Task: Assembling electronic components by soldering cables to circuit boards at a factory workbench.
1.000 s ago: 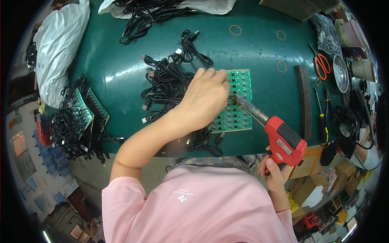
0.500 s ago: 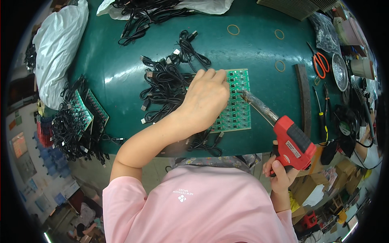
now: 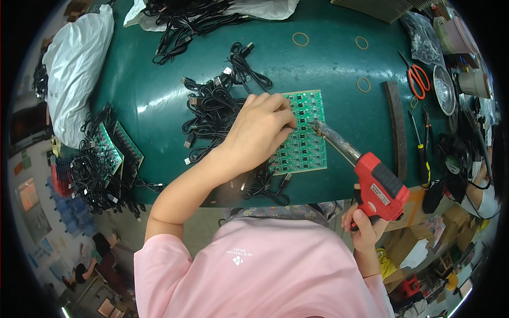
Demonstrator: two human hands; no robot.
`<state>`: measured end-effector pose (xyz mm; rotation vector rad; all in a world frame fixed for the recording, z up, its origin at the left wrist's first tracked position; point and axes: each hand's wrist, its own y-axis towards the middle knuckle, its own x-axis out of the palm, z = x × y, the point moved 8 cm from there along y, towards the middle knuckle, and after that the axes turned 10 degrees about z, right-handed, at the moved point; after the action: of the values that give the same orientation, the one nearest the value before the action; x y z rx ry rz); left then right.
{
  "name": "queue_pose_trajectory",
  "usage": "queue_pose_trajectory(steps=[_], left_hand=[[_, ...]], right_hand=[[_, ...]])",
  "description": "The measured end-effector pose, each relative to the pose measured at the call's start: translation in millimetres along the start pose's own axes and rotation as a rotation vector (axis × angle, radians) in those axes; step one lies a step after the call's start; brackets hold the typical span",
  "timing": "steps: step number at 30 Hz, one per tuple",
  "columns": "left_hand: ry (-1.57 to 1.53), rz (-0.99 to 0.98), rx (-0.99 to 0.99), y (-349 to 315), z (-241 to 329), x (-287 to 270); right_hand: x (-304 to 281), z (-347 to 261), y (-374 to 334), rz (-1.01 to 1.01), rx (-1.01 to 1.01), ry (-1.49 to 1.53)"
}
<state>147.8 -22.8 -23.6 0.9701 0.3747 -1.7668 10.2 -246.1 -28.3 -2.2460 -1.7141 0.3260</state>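
A green circuit board panel (image 3: 309, 142), with rows of small components, lies on the green table. My left hand (image 3: 260, 127) arches over the panel's left part, thumb and fingertips pinched close above it. What the pinch holds is hidden by the fingers. My right hand (image 3: 366, 225) grips the handle of a red soldering gun (image 3: 383, 185). Its dark metal tip points left and reaches over the middle of the panel, a short way right of my left fingertips. Coiled black USB cables (image 3: 212, 108) lie bundled just left of my left hand, and a few more cables (image 3: 270, 192) lie below it.
Finished-looking boards with cables (image 3: 108, 151) pile up at left beside a white bag (image 3: 79, 74). More cables (image 3: 180, 26) lie at the far edge. Rubber bands (image 3: 363, 85), a dark bar (image 3: 395, 130), orange-handled scissors (image 3: 419, 82), a screwdriver (image 3: 420, 148) and a metal bowl (image 3: 444, 90) are at right.
My left hand has shifted slightly left, and its fingers now pinch together nearer the panel's middle rows. The soldering gun stays almost in place over the panel.
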Motion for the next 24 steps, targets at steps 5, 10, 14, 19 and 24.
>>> queue_pose_trajectory(steps=[5,10,14,19,24], left_hand=[[0.047,0.073,0.084,-1,6,0],[0.207,0.048,0.264,-7,20,6],[0.100,0.056,0.222,-8,10,5],[-0.091,0.026,0.105,-4,1,2],[-0.043,-0.025,0.075,2,3,1]], right_hand=[[1,0,0,0.028,0.001,0.041],[1,-1,-1,0.049,0.019,0.040],[-10,9,-2,0.017,0.075,0.156],[-9,13,-7,0.032,0.031,0.056],[-7,20,-13,-0.038,0.031,-0.030]])
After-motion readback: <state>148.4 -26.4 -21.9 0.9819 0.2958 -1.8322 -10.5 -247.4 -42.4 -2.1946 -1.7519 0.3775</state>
